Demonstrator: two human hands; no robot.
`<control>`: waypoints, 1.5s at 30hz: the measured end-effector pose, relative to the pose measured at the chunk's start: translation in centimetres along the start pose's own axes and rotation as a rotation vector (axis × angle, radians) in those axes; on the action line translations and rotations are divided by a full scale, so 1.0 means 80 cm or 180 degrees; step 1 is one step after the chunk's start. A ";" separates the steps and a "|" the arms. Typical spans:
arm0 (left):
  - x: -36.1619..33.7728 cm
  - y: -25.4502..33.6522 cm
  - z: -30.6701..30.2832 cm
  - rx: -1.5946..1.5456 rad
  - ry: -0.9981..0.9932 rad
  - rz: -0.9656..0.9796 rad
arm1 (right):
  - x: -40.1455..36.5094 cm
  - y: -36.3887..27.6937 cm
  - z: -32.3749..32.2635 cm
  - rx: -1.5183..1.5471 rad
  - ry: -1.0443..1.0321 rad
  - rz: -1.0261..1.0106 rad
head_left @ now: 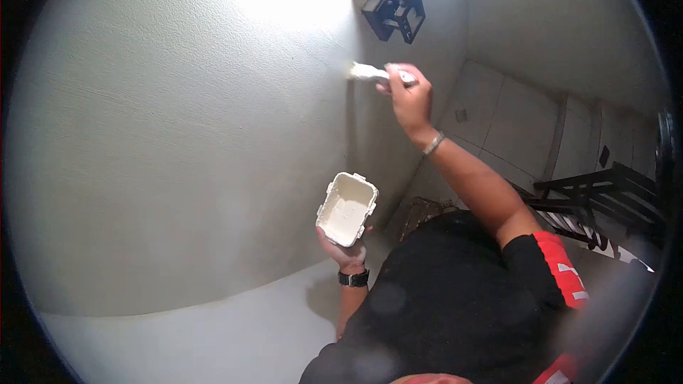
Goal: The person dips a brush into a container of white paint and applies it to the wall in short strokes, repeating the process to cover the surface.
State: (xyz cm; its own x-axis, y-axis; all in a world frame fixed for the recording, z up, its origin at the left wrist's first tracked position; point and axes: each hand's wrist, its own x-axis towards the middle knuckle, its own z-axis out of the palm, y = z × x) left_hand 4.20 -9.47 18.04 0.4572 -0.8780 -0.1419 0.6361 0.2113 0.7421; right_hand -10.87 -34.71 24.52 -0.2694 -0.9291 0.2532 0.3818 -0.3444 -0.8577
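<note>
My right hand point(413, 98) is wrapped round the handle of a paintbrush point(370, 72) at upper centre. The brush points left, and its pale, paint-coated bristles are right at the grey-green wall point(185, 142). Lower down, my left hand point(343, 250) grips a small white plastic tub point(331, 203) from below and behind, some of its fingers hidden by it. The tub is tilted so that its open top faces me. Cream-white paint coats its inside and rim.
Above the brush, a dark metal bracket point(393, 13) with a board on top stands close to the brightly lit wall patch. At the right are floor tiles point(484, 99), steps point(580, 135) and a dark slatted railing point(605, 188). A white surface point(213, 341) lies along the wall's lower edge.
</note>
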 end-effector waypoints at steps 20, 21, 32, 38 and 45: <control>0.004 0.008 0.023 -0.0366 0.0476 -0.0170 | 0.000 0.044 -0.021 -0.0181 0.0373 -0.0026; 0.005 0.007 0.019 -0.0248 0.0426 -0.0098 | -0.004 0.049 -0.030 -0.0178 0.0378 -0.0030; 0.008 0.006 0.019 -0.0179 0.0277 -0.0166 | 0.048 -0.112 0.071 0.0415 -0.0205 -0.0691; 0.009 0.002 0.010 -0.0267 0.0281 -0.0144 | 0.048 -0.149 0.078 0.0927 -0.0325 -0.1017; 0.005 0.002 -0.002 -0.0122 0.0339 -0.0265 | 0.011 0.033 -0.015 -0.0230 0.0334 0.0037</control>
State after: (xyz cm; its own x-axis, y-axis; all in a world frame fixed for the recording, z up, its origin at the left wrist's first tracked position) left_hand 4.61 -9.71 18.00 0.4640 -0.8431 -0.2720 0.6969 0.1577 0.6996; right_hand -11.13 -36.31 21.93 -0.3579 -0.9125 0.1980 0.3217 -0.3195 -0.8913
